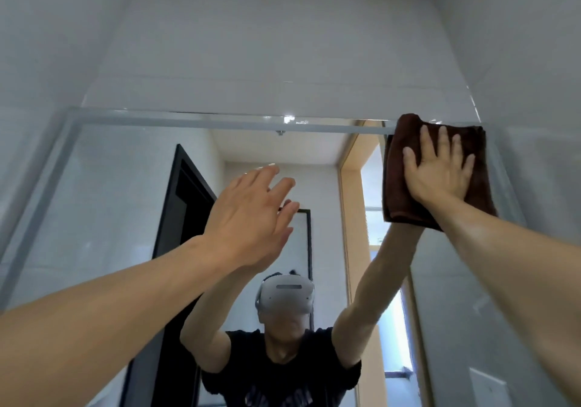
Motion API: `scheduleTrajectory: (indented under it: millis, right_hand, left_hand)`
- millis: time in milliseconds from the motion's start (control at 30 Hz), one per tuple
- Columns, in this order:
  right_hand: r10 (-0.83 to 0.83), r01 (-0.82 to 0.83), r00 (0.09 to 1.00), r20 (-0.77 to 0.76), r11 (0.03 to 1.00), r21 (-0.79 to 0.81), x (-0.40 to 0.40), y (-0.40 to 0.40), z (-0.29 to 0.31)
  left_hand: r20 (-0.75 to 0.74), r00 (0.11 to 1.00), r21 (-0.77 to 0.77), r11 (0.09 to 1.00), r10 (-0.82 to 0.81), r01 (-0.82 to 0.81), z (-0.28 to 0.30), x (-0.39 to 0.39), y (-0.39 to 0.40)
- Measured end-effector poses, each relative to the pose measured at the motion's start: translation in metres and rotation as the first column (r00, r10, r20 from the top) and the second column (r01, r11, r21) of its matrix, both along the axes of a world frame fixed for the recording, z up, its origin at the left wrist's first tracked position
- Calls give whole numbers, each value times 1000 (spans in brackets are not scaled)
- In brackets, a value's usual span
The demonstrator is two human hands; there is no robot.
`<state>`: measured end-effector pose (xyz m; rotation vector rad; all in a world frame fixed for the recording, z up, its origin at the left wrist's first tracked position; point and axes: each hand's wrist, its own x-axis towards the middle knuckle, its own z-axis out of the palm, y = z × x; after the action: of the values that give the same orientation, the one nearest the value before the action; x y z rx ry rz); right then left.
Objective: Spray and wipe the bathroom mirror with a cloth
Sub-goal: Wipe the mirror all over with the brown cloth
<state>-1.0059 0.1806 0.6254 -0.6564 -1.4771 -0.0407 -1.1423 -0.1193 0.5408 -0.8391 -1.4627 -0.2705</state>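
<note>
The right hand lay flat on a folded brown cloth, fingers straight and spread, pressing it against the mirror at the glass's upper right corner — the cloth's top edge reached just over the mirror's top rim. The left hand was raised in front of the mirror's middle, below the rim and well left of the cloth, fingers straight and loosely together, holding nothing; whether it touched the glass could not be told. Both forearms were bare. In the mirror showed the person's reflection — a white headset and a dark T-shirt — along with a black door frame to the left of the reflected figure. Pale wall tiles rose above the mirror's rim.
</note>
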Motion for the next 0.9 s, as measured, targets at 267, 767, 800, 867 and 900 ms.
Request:
scheduleTrajectory:
  millis: [267, 767, 800, 867, 900]
  right_hand:
    - [25, -45, 996, 85, 967, 250, -70, -113, 21]
    - [4, -304, 906, 423, 702, 644, -111, -166, 41]
    - [25, -313, 907, 420, 706, 635, -106, -157, 42]
    - [39, -291, 921, 388, 732, 617, -90, -133, 44]
    - [41, -269, 930, 365, 753, 600, -80, -118, 45]
  left_hand:
    - [62, 998, 63, 998, 5, -9, -2, -14, -32]
    - [-101, 993, 103, 993, 69, -58, 8, 4, 2]
    - [-111, 992, 110, 993, 57, -45, 8, 9, 13]
    - [-114, 993, 113, 993, 32, -19, 6, 19, 36]
    - [-107, 994, 107, 994, 18, -6, 5, 24, 47]
